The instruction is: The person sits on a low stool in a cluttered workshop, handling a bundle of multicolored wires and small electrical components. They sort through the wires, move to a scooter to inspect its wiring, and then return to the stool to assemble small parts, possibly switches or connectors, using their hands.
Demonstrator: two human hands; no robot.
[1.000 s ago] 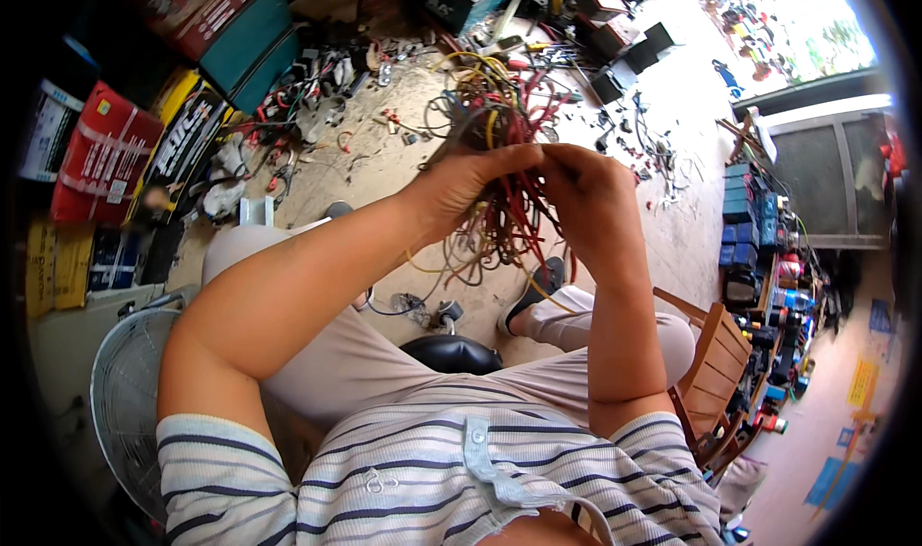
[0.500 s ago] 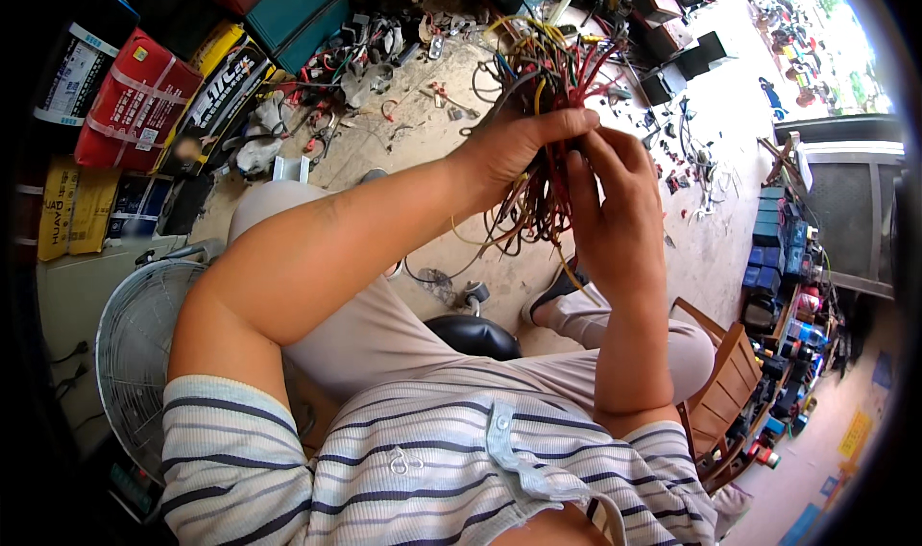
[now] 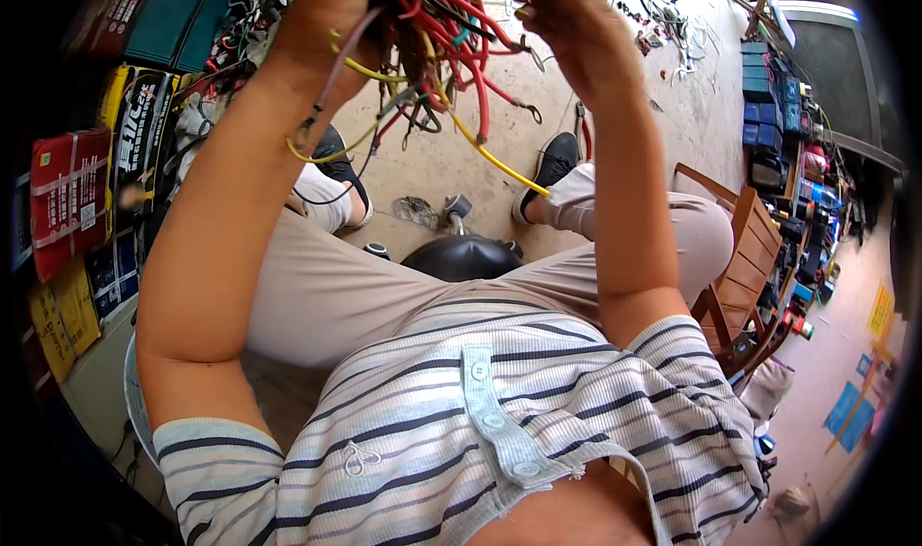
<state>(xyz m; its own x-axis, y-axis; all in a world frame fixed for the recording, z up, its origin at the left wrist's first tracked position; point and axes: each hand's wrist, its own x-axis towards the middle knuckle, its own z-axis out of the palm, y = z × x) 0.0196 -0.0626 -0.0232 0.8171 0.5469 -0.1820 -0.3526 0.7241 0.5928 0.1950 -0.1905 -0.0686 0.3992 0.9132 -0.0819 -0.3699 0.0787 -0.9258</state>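
My left hand [image 3: 322,18] is closed around a thick bundle of electrical wires [image 3: 471,27], mostly red with some yellow, black and brown. Loose ends hang down, several with ring terminals, and one long yellow wire reaches toward my right shoe. The upper part of the bundle is cut off by the top edge. Just right of the wires is my right hand [image 3: 586,37], its fingers bent and drawn together near the red ends. Whatever lies between those fingertips is too small and blurred to make out.
Red-handled pliers [image 3: 584,133] lie on the floor beside my right shoe [image 3: 557,162]. A black round seat [image 3: 461,256] is between my legs. Boxed batteries [image 3: 72,200] are stacked at left. A wooden chair [image 3: 749,248] stands at right, and wire scraps [image 3: 672,32] litter the floor beyond.
The view has tilted down toward my body, so the bundle now sits at the top edge. My right hand has moved away from the bundle to the right; the left still grips it.
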